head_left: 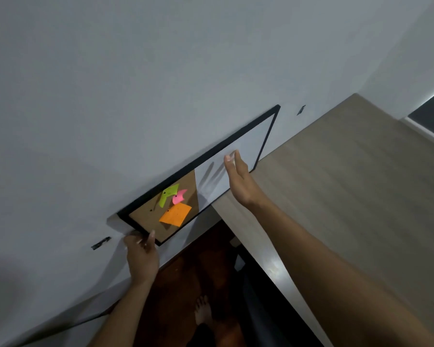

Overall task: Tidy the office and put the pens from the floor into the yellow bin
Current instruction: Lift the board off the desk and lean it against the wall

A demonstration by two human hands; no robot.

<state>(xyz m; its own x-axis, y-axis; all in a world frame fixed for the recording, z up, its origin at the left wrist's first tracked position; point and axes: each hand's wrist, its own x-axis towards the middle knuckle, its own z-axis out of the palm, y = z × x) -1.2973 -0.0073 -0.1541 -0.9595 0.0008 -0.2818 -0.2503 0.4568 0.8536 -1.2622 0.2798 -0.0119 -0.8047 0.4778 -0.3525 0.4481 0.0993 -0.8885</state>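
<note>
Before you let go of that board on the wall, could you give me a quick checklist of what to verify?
1. Left hand grip on the board corner: ok, fingers curl round the frame.
2. Right hand on the board: cannot tell, it is open and flat near the white half.
3. Board level: cannot tell, the camera is tilted.
4. Notes pinned on the cork: ok.
5. Board hooked to the wall: cannot tell.
6. Pens or yellow bin in view: not ok.

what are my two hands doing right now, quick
Left hand: closed on the lower corner of the black-framed board.
Right hand: open, fingers straight, in front of the board's white half; contact cannot be told.
</note>
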